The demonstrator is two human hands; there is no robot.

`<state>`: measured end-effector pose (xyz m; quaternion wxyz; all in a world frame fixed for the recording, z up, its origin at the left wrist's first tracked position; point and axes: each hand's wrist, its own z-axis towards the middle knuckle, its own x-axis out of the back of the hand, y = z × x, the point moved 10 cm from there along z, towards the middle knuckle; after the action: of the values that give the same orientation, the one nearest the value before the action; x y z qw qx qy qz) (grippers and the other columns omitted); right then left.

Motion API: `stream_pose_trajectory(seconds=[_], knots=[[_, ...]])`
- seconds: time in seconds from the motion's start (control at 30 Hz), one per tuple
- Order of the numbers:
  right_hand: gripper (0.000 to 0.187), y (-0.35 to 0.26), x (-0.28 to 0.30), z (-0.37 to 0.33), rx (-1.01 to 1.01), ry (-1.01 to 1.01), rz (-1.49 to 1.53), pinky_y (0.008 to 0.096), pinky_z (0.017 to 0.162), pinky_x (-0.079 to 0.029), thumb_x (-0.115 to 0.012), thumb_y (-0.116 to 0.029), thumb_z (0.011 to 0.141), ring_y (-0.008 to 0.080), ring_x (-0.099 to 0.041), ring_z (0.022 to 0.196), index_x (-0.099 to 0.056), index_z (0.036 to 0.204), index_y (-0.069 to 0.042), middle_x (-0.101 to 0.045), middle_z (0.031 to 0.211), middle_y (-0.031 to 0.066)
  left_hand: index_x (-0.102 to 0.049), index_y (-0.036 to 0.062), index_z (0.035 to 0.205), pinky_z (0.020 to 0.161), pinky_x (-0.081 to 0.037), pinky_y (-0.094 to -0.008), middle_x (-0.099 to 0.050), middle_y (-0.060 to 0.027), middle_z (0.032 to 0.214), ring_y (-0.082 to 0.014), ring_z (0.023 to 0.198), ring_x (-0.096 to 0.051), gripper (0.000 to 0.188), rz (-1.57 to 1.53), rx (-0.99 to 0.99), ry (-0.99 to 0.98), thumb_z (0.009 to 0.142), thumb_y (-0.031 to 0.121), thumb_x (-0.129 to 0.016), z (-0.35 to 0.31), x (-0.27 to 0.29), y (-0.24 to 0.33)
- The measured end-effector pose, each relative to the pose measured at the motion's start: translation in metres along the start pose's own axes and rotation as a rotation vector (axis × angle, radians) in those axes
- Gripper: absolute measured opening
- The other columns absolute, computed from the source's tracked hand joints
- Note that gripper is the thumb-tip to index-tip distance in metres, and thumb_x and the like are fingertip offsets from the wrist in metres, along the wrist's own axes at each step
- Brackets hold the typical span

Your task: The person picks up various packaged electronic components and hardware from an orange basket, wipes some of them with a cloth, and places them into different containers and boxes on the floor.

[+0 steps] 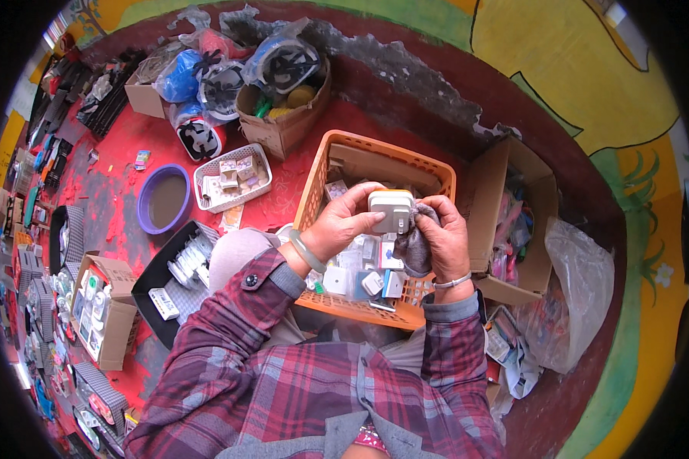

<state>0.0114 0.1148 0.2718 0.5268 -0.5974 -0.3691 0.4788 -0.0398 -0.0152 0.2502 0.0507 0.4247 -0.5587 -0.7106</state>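
1. Plug adapter (pixel 383 213), pale and boxy with an orange upper edge, is held up over an orange basket (pixel 360 310), between a person's two bare hands.

2. Its casing looks like hard plastic: probably light and stiff, rather slippery on the smooth flat face, and liable to crack if dropped.

3. Safest hold, by its shape, is along the outer edges, clear of the prongs (pixel 400 222), which could bend.

4. The left hand (pixel 333 229) pinches the adapter at its left side, thumb across the near face, the other fingers partly hidden behind.

5. The right hand (pixel 448 237) pinches a grey cloth (pixel 414 252) between its fingers, bunched at the adapter's right side; the fabric looks soft and limp, easily gathered.

6. Below, small white boxes (pixel 334 281) and other little goods crowd the basket.

7. Farther out, a white basket (pixel 240 204) and a purple basin (pixel 145 200) stand to the left, an open cardboard box (pixel 483 200) to the right.
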Motion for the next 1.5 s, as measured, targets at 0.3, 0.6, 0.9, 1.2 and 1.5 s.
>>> stream_pose_trajectory(seconds=[0.3,0.6,0.9,1.2,1.5], knots=[[0.014,-0.006,-0.002,-0.004,-0.049,-0.062,-0.027,0.0210,0.076,-0.043,-0.058,0.000,0.081,0.0082,-0.052,0.083,-0.057,0.095,-0.001,-0.056,0.087,0.0009,-0.043,0.0027,0.125,0.090,-0.043,-0.0268,-0.054,-0.0043,0.110,-0.0114,0.103,-0.052,0.041,0.104,0.030,-0.150,0.086,0.002,-0.056,-0.003,-0.011,-0.012],[0.016,0.010,-0.002,-0.002,-0.092,-0.270,-0.416,0.0230,0.072,-0.042,-0.058,-0.005,0.077,0.0089,-0.047,0.078,-0.052,0.092,-0.001,-0.051,0.083,0.0003,-0.029,0.0027,0.127,0.084,-0.045,-0.0296,-0.056,-0.0128,0.106,-0.0164,0.098,-0.054,0.052,0.336,0.008,-0.165,0.084,0.004,-0.058,-0.004,-0.005,-0.018],[0.015,0.015,-0.006,0.004,0.048,0.001,-0.192,0.0216,0.071,-0.041,-0.062,-0.006,0.078,0.0075,-0.048,0.079,-0.052,0.089,-0.003,-0.051,0.082,-0.0003,-0.046,0.0035,0.116,0.075,-0.047,-0.0251,-0.056,-0.0048,0.104,-0.0107,0.091,-0.056,0.035,-0.238,0.131,0.209,0.089,0.021,-0.058,0.003,0.025,-0.039],[0.014,0.004,-0.003,0.001,0.018,-0.079,-0.206,0.0214,0.073,-0.042,-0.061,-0.003,0.079,0.0076,-0.049,0.081,-0.054,0.091,-0.004,-0.052,0.084,-0.0010,-0.047,0.0043,0.116,0.074,-0.045,-0.0218,-0.056,-0.0014,0.099,-0.0079,0.088,-0.052,0.032,0.139,-0.042,0.079,0.087,0.013,-0.059,-0.002,0.010,-0.009],[0.011,-0.004,-0.006,-0.004,0.013,-0.150,-0.241,0.0213,0.072,-0.042,-0.058,-0.001,0.079,0.0072,-0.051,0.080,-0.054,0.089,-0.002,-0.054,0.083,-0.0003,-0.050,0.0017,0.109,0.072,-0.048,-0.0275,-0.059,-0.0068,0.092,-0.0124,0.083,-0.057,0.032,0.558,-0.157,-0.059,0.083,0.011,-0.064,-0.002,-0.002,-0.008]])
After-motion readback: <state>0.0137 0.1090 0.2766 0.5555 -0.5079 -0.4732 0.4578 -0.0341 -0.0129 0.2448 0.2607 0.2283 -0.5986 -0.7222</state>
